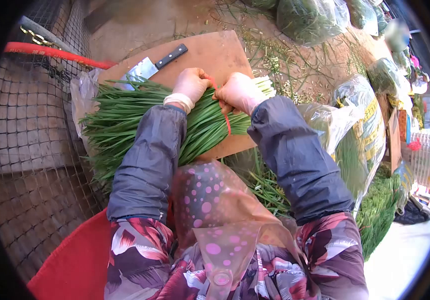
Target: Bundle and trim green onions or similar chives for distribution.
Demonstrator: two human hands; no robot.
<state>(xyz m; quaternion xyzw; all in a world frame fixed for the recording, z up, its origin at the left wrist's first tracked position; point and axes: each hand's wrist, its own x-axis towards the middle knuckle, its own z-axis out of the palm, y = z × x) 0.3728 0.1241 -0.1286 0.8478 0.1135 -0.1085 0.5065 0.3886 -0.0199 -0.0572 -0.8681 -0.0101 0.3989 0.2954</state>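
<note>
A thick bundle of garlic chives lies across a brown board, leaves to the left and pale cut ends to the right. Around the bundle runs a red tie. On top of the chives, my left hand pinches one part of the tie near its upper end. Close beside it, my right hand has its fingers closed on the tie too, partly hiding it. A knife with a black handle rests on the board beyond my left hand, its blade tip against the leaves.
Cut stem scraps litter the ground past the board. Clear plastic bags of greens stand at the back, with another bag to the right. Black netting and a red hose are on the left. More greens lie at right.
</note>
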